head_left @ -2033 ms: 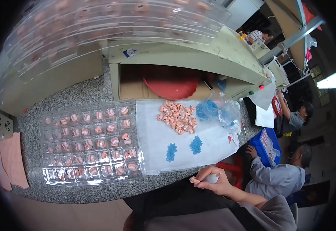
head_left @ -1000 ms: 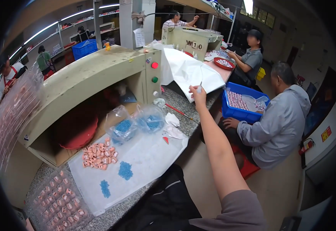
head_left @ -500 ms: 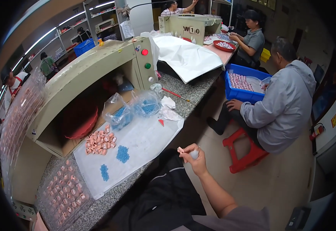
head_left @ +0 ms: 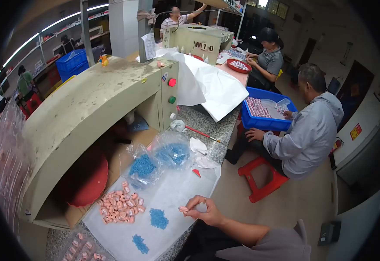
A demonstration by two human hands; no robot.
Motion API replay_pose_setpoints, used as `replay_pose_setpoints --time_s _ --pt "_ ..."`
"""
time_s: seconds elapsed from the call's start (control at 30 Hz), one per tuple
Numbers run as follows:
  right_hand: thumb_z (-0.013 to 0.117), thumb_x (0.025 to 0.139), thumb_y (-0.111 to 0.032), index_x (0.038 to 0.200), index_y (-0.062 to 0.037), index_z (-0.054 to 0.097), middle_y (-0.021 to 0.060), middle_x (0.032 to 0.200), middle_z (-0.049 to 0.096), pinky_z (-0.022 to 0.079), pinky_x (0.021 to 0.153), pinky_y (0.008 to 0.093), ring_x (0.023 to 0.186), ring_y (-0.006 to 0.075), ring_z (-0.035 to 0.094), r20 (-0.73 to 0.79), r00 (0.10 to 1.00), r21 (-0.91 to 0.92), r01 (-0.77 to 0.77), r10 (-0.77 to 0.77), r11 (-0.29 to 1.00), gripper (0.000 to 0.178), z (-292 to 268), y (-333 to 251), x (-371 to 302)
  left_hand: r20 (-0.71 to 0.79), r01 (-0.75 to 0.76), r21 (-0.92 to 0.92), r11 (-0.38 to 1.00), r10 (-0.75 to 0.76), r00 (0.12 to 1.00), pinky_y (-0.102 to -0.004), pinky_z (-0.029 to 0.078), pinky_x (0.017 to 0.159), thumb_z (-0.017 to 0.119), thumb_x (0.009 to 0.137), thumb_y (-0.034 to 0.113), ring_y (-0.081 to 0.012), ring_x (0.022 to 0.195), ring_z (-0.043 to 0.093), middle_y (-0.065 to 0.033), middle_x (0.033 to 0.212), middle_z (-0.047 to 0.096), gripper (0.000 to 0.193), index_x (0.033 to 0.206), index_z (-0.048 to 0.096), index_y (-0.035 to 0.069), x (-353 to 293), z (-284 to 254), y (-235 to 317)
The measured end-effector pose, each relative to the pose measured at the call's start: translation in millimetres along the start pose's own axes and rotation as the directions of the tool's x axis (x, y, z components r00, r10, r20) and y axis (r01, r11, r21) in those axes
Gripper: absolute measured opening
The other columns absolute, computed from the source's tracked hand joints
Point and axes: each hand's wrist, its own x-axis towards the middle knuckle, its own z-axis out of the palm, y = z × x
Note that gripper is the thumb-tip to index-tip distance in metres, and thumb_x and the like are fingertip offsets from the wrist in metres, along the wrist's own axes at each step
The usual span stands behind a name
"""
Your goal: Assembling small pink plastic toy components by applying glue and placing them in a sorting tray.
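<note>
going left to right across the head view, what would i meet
Stacked clear trays → pile of pink pieces → larger loose blue pile → held pink piece → right hand → red stool

White sheet (head_left: 179, 191) under pink pieces (head_left: 119, 208)

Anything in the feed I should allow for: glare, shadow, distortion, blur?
All in the head view: the rim is black and the cabinet looks bowed; the red basin sits in deep shadow; the strip light at upper left burns white; pale streaks glare on the clear trays; the right hand is fairly sharp, but its pink piece is too small for detail.
</note>
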Motion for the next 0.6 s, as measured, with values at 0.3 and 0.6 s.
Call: replay_pose_setpoints --time_s 0.3,0.6 --pt "0.056 0.074 0.000 0.079 0.0004 0.051 0.0073 0.075 0.053 0.038 0.059 0.0209 0.063 0.0087 0.048 0.166 0.975 0.070 0.137 -0.147 0.988 0.008 24.3 3.6 -49.4 -0.065 0.228 -0.019 0.973 -0.229 0.971 -0.0394 0.036 0.079 0.036 0.086 0.023 -0.0312 0.091 0.047 -0.0175 0.103 0.048 0.031 0.105 0.045 0.000 -169.9 -44.4 -15.2" --pt "0.058 0.073 -0.003 0.077 -0.0021 0.051 0.0010 0.072 0.050 0.037 0.065 0.0207 0.068 0.0069 0.046 0.371 0.922 0.034 0.100 -0.106 0.994 0.008 63.7 -10.1 -123.3 -0.050 0.248 0.062 0.967 -0.245 0.968 -0.0367 0.039 0.073 0.038 0.086 0.023 -0.0283 0.082 0.050 -0.0169 0.095 0.051 0.029 0.100 0.046 0.000 -318.8 -131.2 65.4"
